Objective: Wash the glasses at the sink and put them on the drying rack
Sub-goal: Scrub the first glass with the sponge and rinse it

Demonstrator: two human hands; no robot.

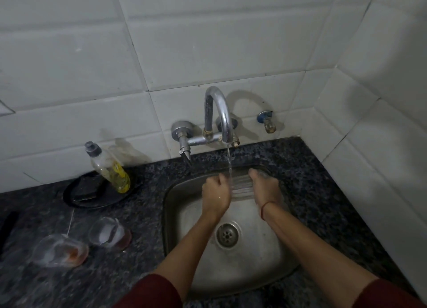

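Steel first: a dull, water-streaked sink [175,206], a rounded square sunk into the speckled dark granite counter [323,192]. Off the glossy white tiled wall [92,65] arches a curved chrome tap [218,113], and a thin stream of water [229,164] drops straight onto a clear glass [241,186], held on its side over the back of the basin.

Both hands have it. The left hand [216,193] curls its fingers round one end, the right hand [263,189] wraps the other, and the glass spans the gap between them, right under the flow. Its wall looks ribbed, though the running water blurs it and I can't be sure. A red thread [265,207] circles the right wrist, and maroon sleeves [150,291] show at the bottom edge. Nearer than the hands sits the round, perforated drain [227,235] in the basin floor.

Out left on the granite sit two more. A second glass [111,232], just beside the sink, has a reddish tint at its base. A third glass [60,250], further left, holds orange dregs. Behind them a soft plastic soap bottle [108,166] with yellow liquid leans on a round black dish [76,201] holding a dark sponge [87,187].
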